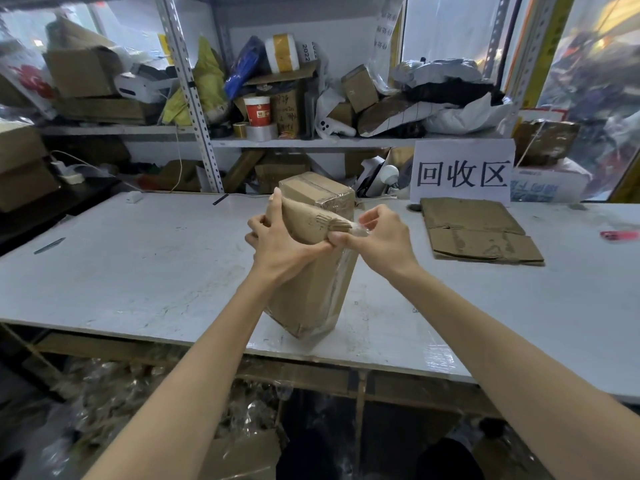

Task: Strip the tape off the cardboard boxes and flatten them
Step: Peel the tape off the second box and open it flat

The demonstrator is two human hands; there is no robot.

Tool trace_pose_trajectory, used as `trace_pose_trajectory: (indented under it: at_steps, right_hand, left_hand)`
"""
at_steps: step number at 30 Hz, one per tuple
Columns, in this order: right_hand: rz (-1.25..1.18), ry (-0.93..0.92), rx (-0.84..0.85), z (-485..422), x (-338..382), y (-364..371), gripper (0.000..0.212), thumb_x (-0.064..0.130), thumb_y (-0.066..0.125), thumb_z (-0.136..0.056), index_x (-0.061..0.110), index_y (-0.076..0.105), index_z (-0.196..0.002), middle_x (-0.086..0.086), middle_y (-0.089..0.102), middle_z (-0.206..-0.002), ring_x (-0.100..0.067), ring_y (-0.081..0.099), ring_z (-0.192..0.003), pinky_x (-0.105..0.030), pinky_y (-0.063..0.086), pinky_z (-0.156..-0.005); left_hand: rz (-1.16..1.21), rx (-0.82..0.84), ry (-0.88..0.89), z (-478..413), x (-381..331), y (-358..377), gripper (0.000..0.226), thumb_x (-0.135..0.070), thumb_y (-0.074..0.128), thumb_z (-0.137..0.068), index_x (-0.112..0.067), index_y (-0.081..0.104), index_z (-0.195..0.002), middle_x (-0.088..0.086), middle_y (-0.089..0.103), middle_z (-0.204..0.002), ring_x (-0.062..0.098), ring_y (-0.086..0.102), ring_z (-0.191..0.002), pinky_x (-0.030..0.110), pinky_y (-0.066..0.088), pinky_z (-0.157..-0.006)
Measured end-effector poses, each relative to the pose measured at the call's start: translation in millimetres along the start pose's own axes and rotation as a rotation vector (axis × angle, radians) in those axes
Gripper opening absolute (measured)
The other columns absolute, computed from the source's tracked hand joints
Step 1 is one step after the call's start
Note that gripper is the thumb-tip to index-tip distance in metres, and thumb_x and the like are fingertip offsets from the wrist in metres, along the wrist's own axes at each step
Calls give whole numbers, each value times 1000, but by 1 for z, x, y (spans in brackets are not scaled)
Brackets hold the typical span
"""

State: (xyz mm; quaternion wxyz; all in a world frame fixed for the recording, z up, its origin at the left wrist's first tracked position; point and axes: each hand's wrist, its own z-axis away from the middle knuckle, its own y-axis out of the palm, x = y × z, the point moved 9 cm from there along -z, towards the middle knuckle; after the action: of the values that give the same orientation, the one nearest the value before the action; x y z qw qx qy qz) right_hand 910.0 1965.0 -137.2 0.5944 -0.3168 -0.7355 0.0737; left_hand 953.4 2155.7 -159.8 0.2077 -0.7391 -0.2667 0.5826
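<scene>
Where shelves crowd behind | white table scuffed | flattened cardboard right

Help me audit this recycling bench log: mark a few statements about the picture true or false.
The right hand pinches clear tape coming off the cardboard box. True.
The left hand lies flat on the table. False: it grips the box's torn flap.
Flattened cardboard lies on the table to the right of the box. True.
The red paper cup stands on the table. False: it stands on the shelf.
</scene>
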Motion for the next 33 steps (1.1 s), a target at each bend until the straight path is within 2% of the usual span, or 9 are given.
trace_pose_trajectory:
  at_steps: [8,14,18,20,22,25,27,29,33]
  right_hand:
    - [5,-124,-113,-4,-4,-6,23,10,75,-77,11,59,-93,-2,62,-88,-17,58,-84,-14,43,-62]
    - [188,-281,-69,-2,14,-1,19,-6,69,-72,4,64,-87,-9,65,-83,-24,61,-79,-38,53,-73]
    - [244,-322,-21,-3,20,0,25,13,68,-85,8,68,-110,-13,63,-114,-28,58,-106,-35,47,-94]
    - [270,-329,8,0,24,2,50,29,69,-85,18,56,-132,-12,39,-145,-29,33,-135,-37,28,-110]
    - [241,-427,11,14,39,5,74,32,72,-81,22,37,-146,-13,18,-156,-30,12,-142,-45,19,-114]
    - [159,-628,97,43,56,19,90,36,79,-70,18,35,-146,-17,21,-150,-35,23,-137,-53,31,-110]
    - [133,-643,240,55,52,32,93,45,84,-62,16,44,-141,-13,25,-145,-31,34,-131,-47,42,-104]
    - [182,-660,314,60,47,43,78,35,86,-65,12,54,-132,-10,43,-133,-26,50,-116,-44,51,-93]
    - [23,-539,87,42,45,24,43,9,74,-79,10,62,-121,-4,68,-100,-19,65,-85,-40,57,-77]
  left_hand:
    - [-64,65,54,10,5,1,143,-66,80,-45,-50,-20,-146,4,13,-142,36,19,-131,57,30,-107]
    - [-54,24,73,15,7,-3,136,-64,80,-48,-49,-8,-150,10,22,-138,39,33,-125,52,36,-105]
    - [-54,41,-13,6,11,-13,134,-69,78,-49,-46,-3,-153,11,27,-139,38,34,-128,53,36,-109]
    - [22,38,-59,0,12,-23,130,-75,72,-48,-42,5,-154,11,32,-141,35,38,-130,52,38,-109]
    - [117,33,-88,-5,8,-30,125,-79,68,-46,-38,15,-152,9,38,-142,33,41,-130,51,41,-108]
    - [168,0,-174,-9,12,-38,117,-76,68,-49,-35,23,-148,10,38,-142,33,39,-130,53,40,-108]
    - [303,8,-308,-11,28,-39,121,-74,70,-48,-29,22,-150,10,36,-144,33,40,-131,53,40,-107]
    - [405,34,-430,-9,44,-36,128,-77,71,-48,-25,17,-151,11,34,-147,36,40,-133,57,38,-108]
    - [370,121,-344,-7,41,-34,130,-77,72,-57,-10,16,-153,15,33,-152,34,41,-134,53,39,-110]
